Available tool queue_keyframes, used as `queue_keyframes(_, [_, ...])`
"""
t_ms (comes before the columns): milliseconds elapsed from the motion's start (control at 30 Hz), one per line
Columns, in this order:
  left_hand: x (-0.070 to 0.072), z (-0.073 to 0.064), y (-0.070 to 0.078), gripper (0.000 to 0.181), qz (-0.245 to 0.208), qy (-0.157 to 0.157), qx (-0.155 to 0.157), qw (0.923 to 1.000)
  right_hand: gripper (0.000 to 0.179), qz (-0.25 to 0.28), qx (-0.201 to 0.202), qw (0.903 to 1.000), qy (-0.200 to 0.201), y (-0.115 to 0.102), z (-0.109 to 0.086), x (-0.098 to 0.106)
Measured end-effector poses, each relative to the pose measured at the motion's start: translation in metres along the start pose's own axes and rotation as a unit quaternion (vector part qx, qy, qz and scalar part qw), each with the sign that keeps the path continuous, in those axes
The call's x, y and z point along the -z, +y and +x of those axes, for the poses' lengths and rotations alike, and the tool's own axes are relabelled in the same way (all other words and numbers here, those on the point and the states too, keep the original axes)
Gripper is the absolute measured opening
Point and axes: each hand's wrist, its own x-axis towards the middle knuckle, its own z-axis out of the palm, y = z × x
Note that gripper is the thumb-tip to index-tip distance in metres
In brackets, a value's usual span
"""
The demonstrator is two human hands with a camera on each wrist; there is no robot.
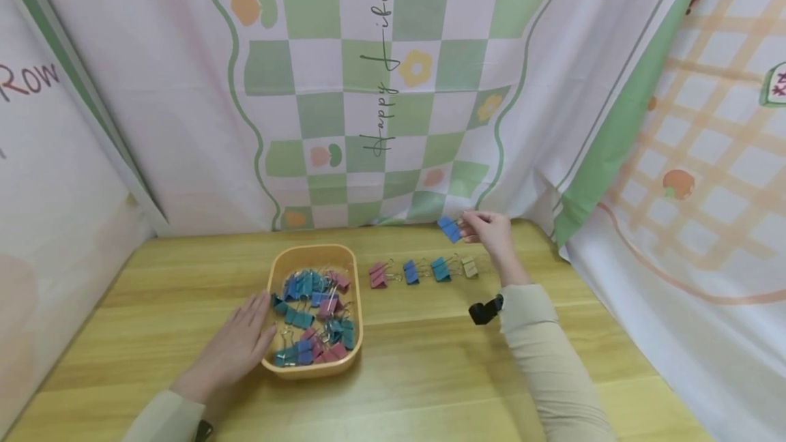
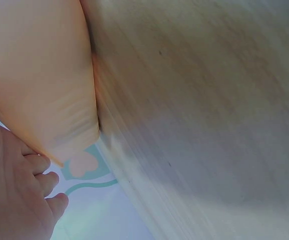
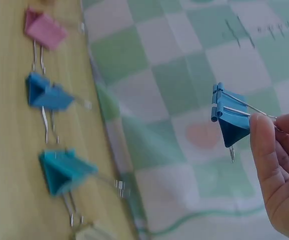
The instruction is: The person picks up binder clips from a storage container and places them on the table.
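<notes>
A blue binder clip (image 1: 449, 228) is held up above the table's back edge, pinched at its wire handle between the thumb and finger of my right hand (image 1: 486, 229). The right wrist view shows the same blue clip (image 3: 231, 117) with its other handle hanging below. My left hand (image 1: 242, 333) rests with extended fingers against the left side of an orange plastic bin (image 1: 358, 305). Inside lie several binder clips (image 1: 299, 318) in teal, blue and pink. On the table stands a row: a pink clip (image 1: 378, 275), a blue clip (image 1: 411, 272), a teal clip (image 1: 441, 269) and a yellow clip (image 1: 469, 267).
The wooden table (image 1: 417, 374) runs back to a checkered curtain (image 1: 368, 74). More curtains hang at the left (image 1: 55, 176) and right (image 1: 694, 176). A black wrist device (image 1: 485, 310) sits on my right wrist.
</notes>
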Motion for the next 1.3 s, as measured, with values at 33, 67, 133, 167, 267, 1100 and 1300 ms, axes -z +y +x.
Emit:
queue_keyframes(33, [0.0,0.0,0.0,0.058,0.0,0.0,0.0,1.0,0.035,0.009,-0.004,0.9999,0.006,0.003,0.001,0.005])
queue_keyframes(67, [0.0,0.0,0.0,0.058,0.001,0.0,0.0,1.0,0.036,0.02,-0.008,0.9997,0.014,0.006,0.002,0.011])
queue_keyframes(133, [0.0,0.0,0.0,0.058,0.002,0.0,0.001,1.0,0.037,0.044,-0.019,0.9985,0.028,0.012,0.004,0.021])
queue_keyframes(167, [0.0,0.0,0.0,0.058,0.002,0.0,0.001,1.0,0.037,0.05,-0.024,0.9977,0.038,0.016,0.005,0.026])
queue_keyframes(267, [0.0,-0.001,0.0,0.058,0.001,0.0,0.002,1.0,0.038,0.061,-0.037,0.9953,0.065,0.028,0.007,0.04])
queue_keyframes(1100, [0.002,-0.002,0.002,0.058,-0.003,-0.003,0.002,1.0,0.038,0.035,-0.132,0.981,0.138,0.098,0.008,0.078])
queue_keyframes(1300, [0.001,-0.001,0.001,0.059,-0.001,-0.003,0.003,1.0,0.039,0.026,-0.141,0.9796,0.141,0.101,0.008,0.079])
